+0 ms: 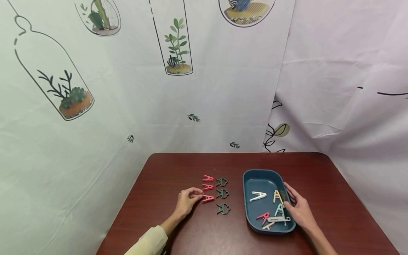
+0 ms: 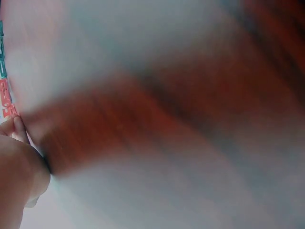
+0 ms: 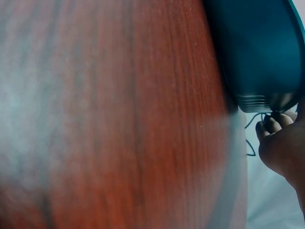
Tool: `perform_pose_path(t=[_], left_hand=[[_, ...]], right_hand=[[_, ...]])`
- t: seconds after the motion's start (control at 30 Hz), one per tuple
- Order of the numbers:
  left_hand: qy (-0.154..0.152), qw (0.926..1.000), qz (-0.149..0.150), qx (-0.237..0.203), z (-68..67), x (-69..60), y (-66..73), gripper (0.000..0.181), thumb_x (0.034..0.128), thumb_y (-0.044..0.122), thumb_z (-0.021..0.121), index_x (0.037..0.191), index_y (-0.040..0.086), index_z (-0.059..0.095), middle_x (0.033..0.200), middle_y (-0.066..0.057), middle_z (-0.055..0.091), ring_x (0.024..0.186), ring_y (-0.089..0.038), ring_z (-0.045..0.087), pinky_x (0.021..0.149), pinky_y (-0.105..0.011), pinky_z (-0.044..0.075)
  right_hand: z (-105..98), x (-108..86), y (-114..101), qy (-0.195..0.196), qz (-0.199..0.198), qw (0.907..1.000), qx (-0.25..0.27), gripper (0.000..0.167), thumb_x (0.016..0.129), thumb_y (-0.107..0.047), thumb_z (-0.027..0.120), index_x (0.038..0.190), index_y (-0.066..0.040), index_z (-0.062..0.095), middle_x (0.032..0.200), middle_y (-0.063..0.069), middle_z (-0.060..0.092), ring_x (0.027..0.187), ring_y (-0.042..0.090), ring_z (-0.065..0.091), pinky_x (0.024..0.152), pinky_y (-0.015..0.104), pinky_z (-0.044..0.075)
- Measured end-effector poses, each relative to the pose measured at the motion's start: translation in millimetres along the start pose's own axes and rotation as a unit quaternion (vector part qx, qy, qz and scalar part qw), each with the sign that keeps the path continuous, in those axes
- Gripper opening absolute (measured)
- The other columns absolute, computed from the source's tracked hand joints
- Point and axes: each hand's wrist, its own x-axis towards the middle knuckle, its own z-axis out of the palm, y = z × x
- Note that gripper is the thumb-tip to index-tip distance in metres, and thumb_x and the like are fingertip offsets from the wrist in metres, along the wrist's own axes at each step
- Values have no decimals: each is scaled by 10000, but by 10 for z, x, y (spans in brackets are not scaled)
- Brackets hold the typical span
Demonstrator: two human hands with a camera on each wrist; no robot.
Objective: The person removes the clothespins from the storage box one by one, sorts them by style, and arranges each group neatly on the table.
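My left hand [image 1: 187, 202] pinches the near end of the lowest red clothespin [image 1: 208, 199], which lies on the table. In the left wrist view, the fingertips [image 2: 18, 125] meet a red clothespin [image 2: 6, 98] at the left edge. Two more red clothespins lie above it in a column, beside a column of three dark green clips [image 1: 223, 208] with rounded loops. My right hand [image 1: 299, 209] grips the right side of a blue plastic tray [image 1: 247, 198], thumb over the rim and fingers outside. Inside lie a white clothespin [image 1: 258, 196], a yellow one [image 1: 278, 197], a mint one [image 1: 279, 209] and a red one [image 1: 263, 217].
A white hooked piece [image 1: 278, 219] and a small pale clip [image 1: 268, 226] also lie in the tray's near end. The dark red wooden table [image 1: 197, 233] has rounded far corners. White printed cloth [image 1: 216, 102] hangs behind and along the sides.
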Motion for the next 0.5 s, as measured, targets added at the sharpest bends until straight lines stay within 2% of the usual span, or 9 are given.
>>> perform_pose_path(t=[0.23, 0.5], left_hand=[[-35, 9994, 0, 337, -18, 17, -10, 111, 895, -11, 831, 990, 38, 800, 936, -112, 795, 850, -177, 770, 723, -208, 593], [-28, 9968, -18, 793, -30, 13, 0, 107, 906, 18, 832, 981, 89, 806, 934, -40, 798, 853, -116, 753, 727, -223, 597]], right_hand=[[-5, -2, -6, -63, -111, 9999, 50, 724, 912, 139, 617, 1598, 32, 409, 1573, 317, 455, 1270, -153, 419, 907, 16, 397], [5, -10, 7, -36, -165, 9998, 39, 713, 922, 141, 608, 1597, 38, 405, 1576, 316, 454, 1234, -206, 400, 901, 10, 391]])
